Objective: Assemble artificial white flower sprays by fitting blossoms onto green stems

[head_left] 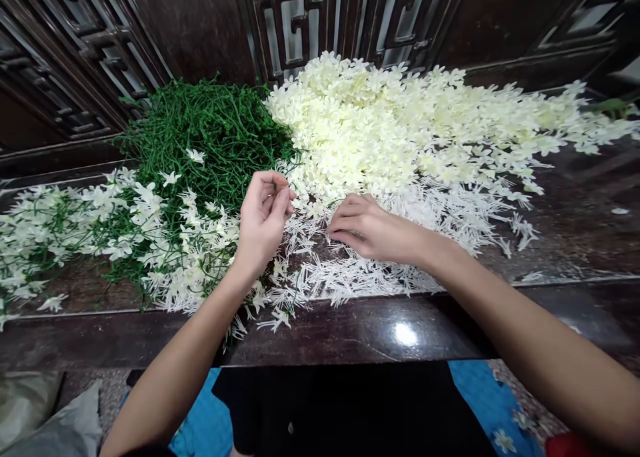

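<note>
My left hand (265, 213) is raised in front of the green pile, thumb and fingers pinched on a thin green artificial stem (293, 160). My right hand (364, 227) reaches down to the white spiky plastic pieces (345, 278), its fingertips drawn together among them. What they hold, if anything, is too small to make out. Between and behind the hands rises a heap of cream artificial petals (345, 130). A tangled heap of green plastic stems (210, 130) lies behind my left hand. Assembled white flowers on stems (147, 207) spread out to the left.
Everything lies on a dark polished wooden bench (350, 333) with a carved lattice back (295, 27) behind it. A few flowers hang near the front edge. Below are blue cloth (483, 403) and pale sacks (75, 417) on the floor.
</note>
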Demonstrator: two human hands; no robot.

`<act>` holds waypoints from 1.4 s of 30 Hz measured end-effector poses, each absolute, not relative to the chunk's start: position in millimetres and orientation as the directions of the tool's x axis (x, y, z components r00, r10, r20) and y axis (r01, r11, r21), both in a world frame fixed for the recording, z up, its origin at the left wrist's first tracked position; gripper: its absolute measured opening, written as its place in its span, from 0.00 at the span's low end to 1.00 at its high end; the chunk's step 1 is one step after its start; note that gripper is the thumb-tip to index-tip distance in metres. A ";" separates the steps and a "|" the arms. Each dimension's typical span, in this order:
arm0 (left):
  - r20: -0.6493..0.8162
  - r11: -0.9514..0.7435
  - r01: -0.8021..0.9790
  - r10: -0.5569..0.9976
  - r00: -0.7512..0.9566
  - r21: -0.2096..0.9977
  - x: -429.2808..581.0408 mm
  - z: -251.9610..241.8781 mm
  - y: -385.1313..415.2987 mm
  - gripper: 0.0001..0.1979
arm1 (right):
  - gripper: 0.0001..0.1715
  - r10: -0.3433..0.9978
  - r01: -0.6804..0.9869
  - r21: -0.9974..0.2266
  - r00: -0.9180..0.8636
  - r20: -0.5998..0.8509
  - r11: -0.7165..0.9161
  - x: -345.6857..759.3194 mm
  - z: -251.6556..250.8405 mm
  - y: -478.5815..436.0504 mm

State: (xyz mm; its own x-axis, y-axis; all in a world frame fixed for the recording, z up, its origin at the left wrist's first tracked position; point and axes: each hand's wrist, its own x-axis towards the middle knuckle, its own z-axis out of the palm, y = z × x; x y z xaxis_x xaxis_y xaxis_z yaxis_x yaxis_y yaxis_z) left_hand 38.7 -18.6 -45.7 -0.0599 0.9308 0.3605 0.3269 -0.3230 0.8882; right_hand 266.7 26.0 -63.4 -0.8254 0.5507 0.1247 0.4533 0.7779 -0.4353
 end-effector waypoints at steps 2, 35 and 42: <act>0.426 -0.360 0.451 0.903 -0.050 0.817 38.3 -44.5 -19.6 0.05 | 0.11 0.558 0.462 -0.426 -0.819 0.131 0.778 266.4 -64.0 27.1; 0.168 -0.366 0.857 0.930 0.327 0.361 43.1 -62.3 -22.9 0.11 | 0.18 0.607 0.464 -0.414 -0.712 0.352 0.783 264.4 -61.2 28.6; 0.108 -0.325 0.878 0.946 0.307 0.352 44.3 -58.6 -24.7 0.17 | 0.14 0.620 0.458 -0.429 -0.667 0.413 0.778 264.3 -60.1 29.0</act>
